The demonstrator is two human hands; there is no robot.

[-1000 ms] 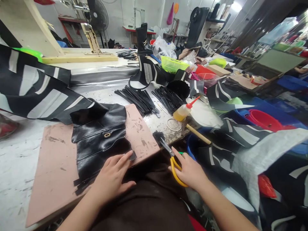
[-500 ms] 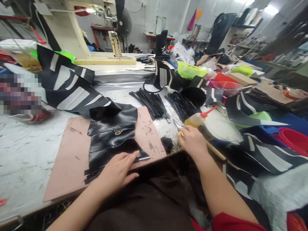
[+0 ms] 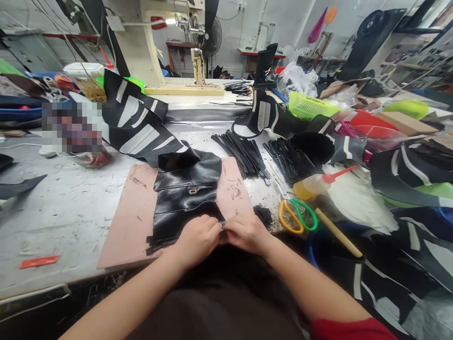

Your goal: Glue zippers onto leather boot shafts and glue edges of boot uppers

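A black leather piece (image 3: pixel 187 208) with a small gold oval fitting lies on a pink board (image 3: pixel 120 222) before me. At its near right edge my left hand (image 3: pixel 201 238) has its fingers closed on the leather. Close beside it, my right hand (image 3: pixel 247 232) pinches the same edge, where a thin pale strip shows between the fingertips. Scissors (image 3: pixel 297 215) with one yellow and one green handle rest on the table, right of my right hand. Farther back lie bundled black strips (image 3: pixel 242 153).
Right of the scissors are a glue bottle (image 3: pixel 313 186) with a red nozzle, a wooden handle (image 3: pixel 338 232) and white sheets (image 3: pixel 359 200). Black pieces with white strips (image 3: pixel 136 125) lie behind the board. A sewing machine (image 3: pixel 145 47) stands at the back. A red item (image 3: pixel 38 261) lies left.
My right hand has let go of the scissors and moved left to the leather's edge. My left hand, flat before, now grips that edge. The view has shifted left.
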